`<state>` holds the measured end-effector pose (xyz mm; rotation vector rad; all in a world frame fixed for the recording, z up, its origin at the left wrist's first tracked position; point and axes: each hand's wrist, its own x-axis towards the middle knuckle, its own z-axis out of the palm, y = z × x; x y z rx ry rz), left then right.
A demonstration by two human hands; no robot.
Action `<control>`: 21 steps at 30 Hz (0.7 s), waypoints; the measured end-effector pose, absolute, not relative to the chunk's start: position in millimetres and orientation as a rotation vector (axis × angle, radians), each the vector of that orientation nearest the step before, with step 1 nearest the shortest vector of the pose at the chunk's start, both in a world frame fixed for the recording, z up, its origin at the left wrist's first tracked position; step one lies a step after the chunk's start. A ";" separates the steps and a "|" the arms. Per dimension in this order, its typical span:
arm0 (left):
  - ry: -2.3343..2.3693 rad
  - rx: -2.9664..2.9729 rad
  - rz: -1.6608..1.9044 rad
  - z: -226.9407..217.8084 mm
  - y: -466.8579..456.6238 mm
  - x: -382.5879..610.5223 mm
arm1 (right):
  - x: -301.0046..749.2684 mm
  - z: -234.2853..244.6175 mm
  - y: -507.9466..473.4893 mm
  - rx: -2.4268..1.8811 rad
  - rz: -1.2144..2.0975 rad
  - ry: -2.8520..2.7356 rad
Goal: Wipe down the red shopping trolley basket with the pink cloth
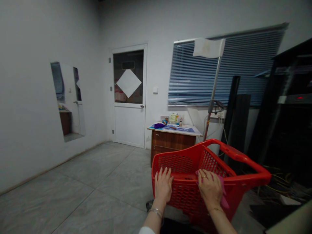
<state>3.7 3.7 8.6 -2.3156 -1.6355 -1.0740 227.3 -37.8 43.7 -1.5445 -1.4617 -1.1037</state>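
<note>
A red plastic shopping basket (187,162) with mesh walls and a raised handle (237,155) stands in front of me, low in the head view. My left hand (163,186) lies flat on its near rim, fingers stretched out and holding nothing. My right hand (209,188), a ring on one finger, presses a pink cloth (223,191) against the rim and near wall of the basket. A bracelet sits on my left wrist.
A wooden desk (173,140) with small items on top stands behind the basket, under a window with blinds (219,74). A white door (129,97) is at the back. A pole with a white sheet (212,94) leans by the desk. Dark racks and cables fill the right side. Grey tiled floor (92,182) spreads to the left.
</note>
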 end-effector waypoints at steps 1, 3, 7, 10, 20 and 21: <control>-1.636 -2.317 -1.078 8.6 3.6 4.0 | 212.7 39.6 -34.7 -1.541 -1.092 -1.474; -1.635 -2.323 -1.087 8.3 3.9 4.2 | 181.3 31.9 -28.8 -1.525 -1.066 -1.506; -1.622 -2.353 -1.087 7.2 5.7 2.0 | 135.0 22.6 -21.5 -1.469 -1.023 -1.586; -1.611 -2.374 -1.079 7.6 6.6 -1.3 | 135.9 22.3 -21.4 -1.436 -1.024 -1.650; -1.640 -2.362 -1.104 7.7 5.9 0.0 | 302.1 65.3 -43.1 -1.573 -1.150 -1.603; -1.641 -2.357 -1.118 7.9 5.3 0.9 | 309.5 68.6 -45.7 -1.585 -1.160 -1.583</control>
